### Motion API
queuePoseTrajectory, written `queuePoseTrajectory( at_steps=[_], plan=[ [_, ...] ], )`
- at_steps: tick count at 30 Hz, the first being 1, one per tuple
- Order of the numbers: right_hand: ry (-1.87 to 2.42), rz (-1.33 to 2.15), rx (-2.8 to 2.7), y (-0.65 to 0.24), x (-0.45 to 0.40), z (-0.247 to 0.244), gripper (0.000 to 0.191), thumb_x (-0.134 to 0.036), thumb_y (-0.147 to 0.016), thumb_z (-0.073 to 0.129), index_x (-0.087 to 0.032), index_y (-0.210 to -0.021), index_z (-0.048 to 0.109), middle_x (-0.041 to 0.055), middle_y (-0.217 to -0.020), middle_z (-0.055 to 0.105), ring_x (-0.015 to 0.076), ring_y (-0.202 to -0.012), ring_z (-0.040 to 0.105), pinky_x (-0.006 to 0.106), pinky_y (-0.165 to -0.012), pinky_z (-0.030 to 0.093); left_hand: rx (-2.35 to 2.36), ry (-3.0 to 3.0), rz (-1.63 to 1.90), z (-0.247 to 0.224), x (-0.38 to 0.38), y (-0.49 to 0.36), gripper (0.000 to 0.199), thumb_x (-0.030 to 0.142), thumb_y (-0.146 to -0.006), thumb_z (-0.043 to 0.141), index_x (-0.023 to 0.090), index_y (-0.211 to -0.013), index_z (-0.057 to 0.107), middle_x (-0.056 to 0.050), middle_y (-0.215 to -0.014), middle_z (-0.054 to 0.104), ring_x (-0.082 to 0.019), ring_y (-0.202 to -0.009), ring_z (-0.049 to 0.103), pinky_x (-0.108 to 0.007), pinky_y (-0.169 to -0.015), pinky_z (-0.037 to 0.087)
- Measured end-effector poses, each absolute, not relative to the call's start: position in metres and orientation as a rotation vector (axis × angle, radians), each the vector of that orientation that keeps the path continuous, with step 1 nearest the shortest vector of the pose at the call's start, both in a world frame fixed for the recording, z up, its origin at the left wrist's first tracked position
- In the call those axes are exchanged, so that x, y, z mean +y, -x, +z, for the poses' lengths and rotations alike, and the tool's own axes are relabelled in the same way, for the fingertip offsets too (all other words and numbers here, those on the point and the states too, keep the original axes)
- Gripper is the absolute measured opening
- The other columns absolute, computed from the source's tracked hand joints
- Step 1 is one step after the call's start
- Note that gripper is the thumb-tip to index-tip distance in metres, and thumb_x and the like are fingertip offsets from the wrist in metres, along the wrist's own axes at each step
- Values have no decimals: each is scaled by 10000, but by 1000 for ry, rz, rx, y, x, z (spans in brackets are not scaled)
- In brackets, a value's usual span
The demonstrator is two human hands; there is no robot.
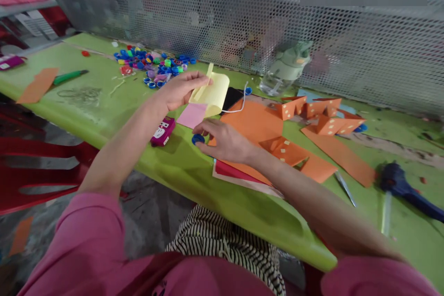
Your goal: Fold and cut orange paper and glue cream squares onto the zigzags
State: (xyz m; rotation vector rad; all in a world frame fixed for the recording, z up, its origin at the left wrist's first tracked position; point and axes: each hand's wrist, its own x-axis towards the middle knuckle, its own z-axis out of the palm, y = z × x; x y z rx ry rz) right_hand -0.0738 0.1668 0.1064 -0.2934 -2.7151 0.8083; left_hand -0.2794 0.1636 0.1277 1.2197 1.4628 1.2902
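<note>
My left hand [185,88] pinches a curled piece of pale yellow paper [219,90] above the table; a narrow yellow strip [210,70] stands up by the fingertips. Under the curl lies a pink paper square [192,115]. My right hand [225,141] is lower and to the right, thumb and fingers closed round a small blue bottle cap [198,138] near the table's front edge. Orange paper sheets [256,122] spread beneath and beyond the right hand. A purple box [163,131] sits below my left wrist.
Many coloured caps [152,62] are heaped at the back left. Folded orange paper pieces [322,111], a water bottle [286,69], a black phone [231,98], tweezers [345,188] and a glue gun [404,187] lie along the green table [194,180]. A perforated metal panel [222,14] stands behind.
</note>
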Motion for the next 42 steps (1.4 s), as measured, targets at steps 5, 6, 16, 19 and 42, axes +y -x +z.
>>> queuePoseTrajectory(
  at_steps=[5,6,16,19,42],
  plan=[
    [523,967,-2450,62,205,122,248,-374,-873,629,-191,-1040,621,60,-972,702,157,-780,600,313,-717,489,1826,-1221,1052,101,156,305,101,218,-868,626,176,-778,647,4,-722,650,-159,-774,639,-275,-718,491],
    [607,901,-2405,68,214,118,236,-355,-859,641,-186,-1022,608,68,-984,700,159,-785,601,310,-718,488,1871,-1224,1024,95,155,311,98,203,-833,645,176,-739,650,6,-682,628,-167,-756,622,-278,-704,472],
    [846,516,-2683,135,219,76,254,-165,-805,675,-140,-1053,625,176,-1155,695,291,-1065,632,407,-923,491,2109,-1252,981,94,137,322,95,287,-788,694,194,-768,695,-19,-762,666,-186,-748,569,-295,-709,416],
    [803,512,-2648,94,199,97,253,-260,-886,643,-165,-1118,612,149,-1186,689,249,-1002,652,384,-869,506,1892,-1174,1319,98,116,300,197,382,-815,681,200,-891,700,-17,-856,677,-151,-777,581,-263,-724,441],
    [1208,546,-2245,-190,73,81,281,-440,-955,603,-183,-1040,679,100,-996,713,192,-830,647,345,-718,507,966,-1003,1075,48,40,29,190,323,-781,742,165,-813,640,0,-725,678,-91,-630,630,-205,-567,490]
  ],
)
